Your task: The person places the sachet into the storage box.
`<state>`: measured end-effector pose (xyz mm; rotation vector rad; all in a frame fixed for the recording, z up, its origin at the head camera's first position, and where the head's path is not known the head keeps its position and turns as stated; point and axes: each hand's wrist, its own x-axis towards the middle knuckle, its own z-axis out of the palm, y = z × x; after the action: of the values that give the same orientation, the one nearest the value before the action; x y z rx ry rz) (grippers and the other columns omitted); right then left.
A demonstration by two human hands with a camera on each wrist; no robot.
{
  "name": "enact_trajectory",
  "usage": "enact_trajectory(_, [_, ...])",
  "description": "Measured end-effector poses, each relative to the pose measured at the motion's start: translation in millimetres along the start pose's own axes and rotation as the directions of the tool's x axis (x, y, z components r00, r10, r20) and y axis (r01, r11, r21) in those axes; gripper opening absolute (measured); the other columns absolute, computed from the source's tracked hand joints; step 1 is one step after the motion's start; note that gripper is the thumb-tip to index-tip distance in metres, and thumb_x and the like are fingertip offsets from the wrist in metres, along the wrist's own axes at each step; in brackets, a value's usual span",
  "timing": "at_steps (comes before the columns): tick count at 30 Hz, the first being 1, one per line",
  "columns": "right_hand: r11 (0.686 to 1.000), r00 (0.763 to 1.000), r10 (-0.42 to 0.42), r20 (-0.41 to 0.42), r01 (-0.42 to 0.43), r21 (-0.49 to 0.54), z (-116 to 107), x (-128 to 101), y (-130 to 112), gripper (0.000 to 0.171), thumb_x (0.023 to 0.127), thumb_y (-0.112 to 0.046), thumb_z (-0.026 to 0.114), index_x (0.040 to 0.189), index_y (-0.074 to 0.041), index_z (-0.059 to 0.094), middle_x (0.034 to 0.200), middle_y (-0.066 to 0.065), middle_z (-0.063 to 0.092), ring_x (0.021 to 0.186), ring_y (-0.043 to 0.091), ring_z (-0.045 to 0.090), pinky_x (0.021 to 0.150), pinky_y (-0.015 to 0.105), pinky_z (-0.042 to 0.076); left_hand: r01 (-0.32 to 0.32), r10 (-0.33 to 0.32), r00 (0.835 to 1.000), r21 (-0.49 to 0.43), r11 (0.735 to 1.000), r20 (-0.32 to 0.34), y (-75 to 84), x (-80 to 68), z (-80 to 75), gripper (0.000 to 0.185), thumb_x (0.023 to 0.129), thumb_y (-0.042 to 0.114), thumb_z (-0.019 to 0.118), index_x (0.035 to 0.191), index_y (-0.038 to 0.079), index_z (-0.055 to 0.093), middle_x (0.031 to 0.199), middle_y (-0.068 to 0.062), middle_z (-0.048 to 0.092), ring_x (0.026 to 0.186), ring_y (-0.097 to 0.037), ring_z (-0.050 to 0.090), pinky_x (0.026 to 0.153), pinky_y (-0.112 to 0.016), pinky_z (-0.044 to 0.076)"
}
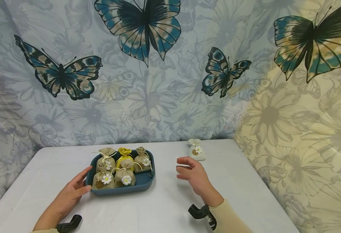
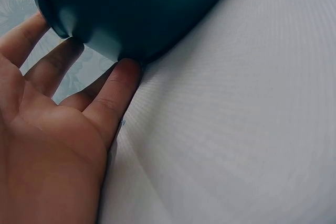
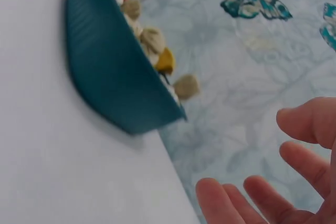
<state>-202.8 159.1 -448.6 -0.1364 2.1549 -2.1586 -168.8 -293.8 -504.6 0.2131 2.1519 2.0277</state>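
Observation:
A blue tray [image 1: 121, 191] on the white cloth holds several small drawstring sachets. Most are beige, such as the front one [image 1: 121, 176] with a white daisy; a yellow sachet [image 1: 125, 151] sits behind it. My left hand [image 1: 67, 197] is at the tray's left end, its fingertips [image 2: 127, 72] touching the outer wall low down. To the right of the tray, my right hand [image 1: 195, 176] hovers with fingers spread and loosely bent, holding nothing. Just beyond it stands a pale sachet [image 1: 200, 156] with a daisy, apart from the others.
A white cloth covers the table [image 1: 164, 210]. Behind its back edge hangs a fabric backdrop [image 1: 156, 123] printed with butterflies and flowers. Black camera mounts [image 1: 201, 212] are strapped on both wrists, by the beige sleeves [image 1: 230, 216].

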Motion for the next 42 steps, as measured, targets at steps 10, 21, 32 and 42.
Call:
enact_trajectory(10, [0.994, 0.980, 0.112, -0.163, -0.108, 0.033, -70, -20, 14, 0.043, 0.092, -0.002, 0.069, 0.132, 0.004, 0.055, 0.136, 0.024, 0.049, 0.112, 0.027, 0.059, 0.085, 0.046, 0.056, 0.011, -0.011, 1.000, 0.011, 1.000, -0.005, -4.2, 0.5, -1.4, 0.076, 0.102, 0.009, 0.058, 0.162, 0.013, 0.011, 0.163, -0.019, -0.012, 0.145, -0.041, -0.014, 0.110, -0.061, 0.001])
enact_trajectory(21, [0.985, 0.955, 0.168, -0.244, -0.173, 0.000, -127, -13, 39, 0.057, 0.096, -0.008, 0.067, 0.147, 0.002, 0.042, 0.146, 0.022, 0.040, 0.111, 0.015, 0.057, 0.087, 0.039, 0.055, 0.014, -0.014, 1.000, -0.005, 1.000, -0.004, -1.7, -0.1, 0.4, 0.077, 0.101, 0.007, 0.058, 0.161, 0.011, 0.010, 0.163, -0.017, -0.013, 0.145, -0.043, -0.013, 0.109, -0.063, 0.000])
enact_trajectory(32, [0.981, 0.969, 0.177, -0.174, -0.187, -0.048, -148, 19, 47, 0.067, 0.097, -0.016, 0.067, 0.155, -0.008, 0.033, 0.154, 0.019, 0.030, 0.131, 0.034, 0.042, 0.091, 0.039, 0.053, 0.019, -0.019, 1.000, -0.006, 1.000, -0.008, -0.8, 0.3, -0.3, 0.077, 0.101, 0.008, 0.059, 0.161, 0.011, 0.010, 0.163, -0.018, -0.011, 0.145, -0.043, -0.012, 0.109, -0.064, 0.002])
enact_trajectory(42, [0.986, 0.981, 0.163, -0.108, -0.165, -0.014, -155, 50, 50, 0.070, 0.099, -0.018, 0.065, 0.158, -0.010, 0.027, 0.159, 0.019, 0.020, 0.138, 0.035, 0.032, 0.095, 0.042, 0.051, 0.023, -0.023, 1.000, 0.007, 1.000, -0.017, -5.3, 1.2, -1.5, 0.078, 0.101, 0.010, 0.060, 0.161, 0.012, 0.012, 0.164, -0.017, -0.012, 0.146, -0.043, -0.012, 0.109, -0.064, 0.003])
